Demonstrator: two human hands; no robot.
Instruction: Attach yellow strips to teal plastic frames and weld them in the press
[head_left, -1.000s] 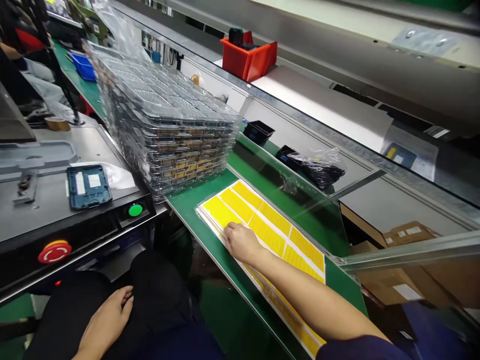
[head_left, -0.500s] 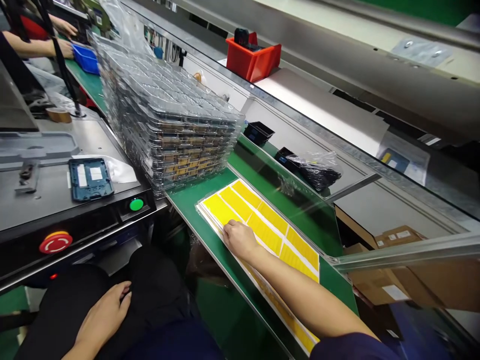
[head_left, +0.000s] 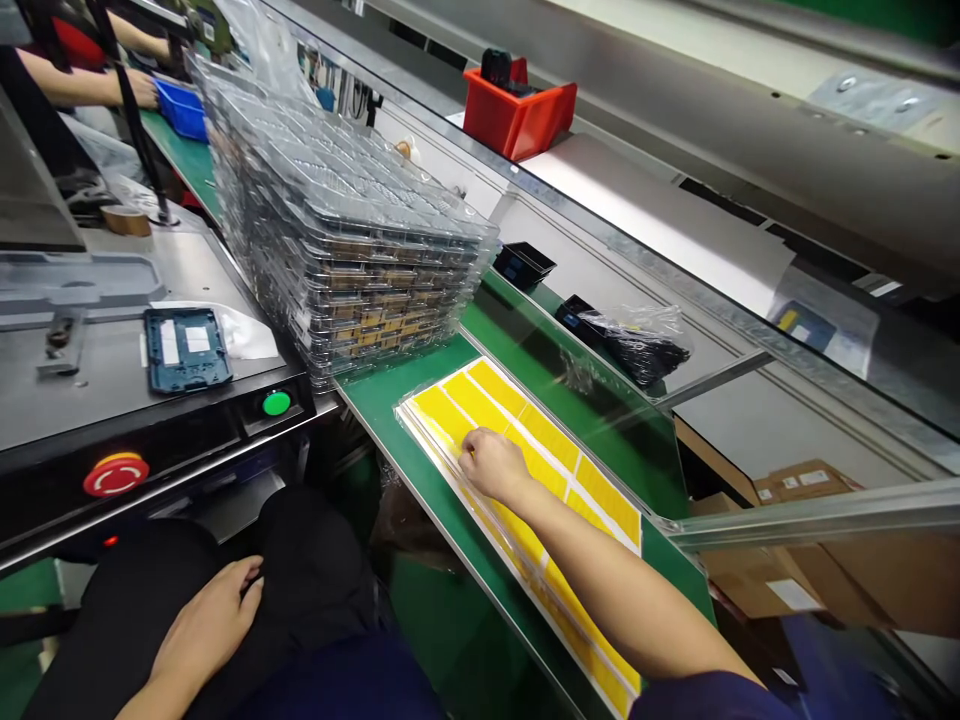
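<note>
A stack of sheets of yellow labels (head_left: 551,440) with white gaps between them lies on the green bench top (head_left: 409,355). My right hand (head_left: 495,465) is over the near left part of these sheets. Its fingers are curled together in a pinch against the yellow surface; whatever is between the fingertips is hidden. My left hand (head_left: 214,615) rests on my dark-trousered thigh, its fingers loosely extended and the thumb apart, with nothing in it.
Clear plastic trays (head_left: 360,240) are stacked high beyond the sheets. On the left, a machine bears a dark blue casing (head_left: 187,350), a green button (head_left: 277,403) and a red stop button (head_left: 116,474). A red bin (head_left: 517,110) sits above; a co-worker's hand (head_left: 139,90) is near a blue bin (head_left: 182,108).
My right hand has shifted slightly right and inward from the near edge of the label sheets. My left hand stays on my thigh. The co-worker's hands have moved a little.
</note>
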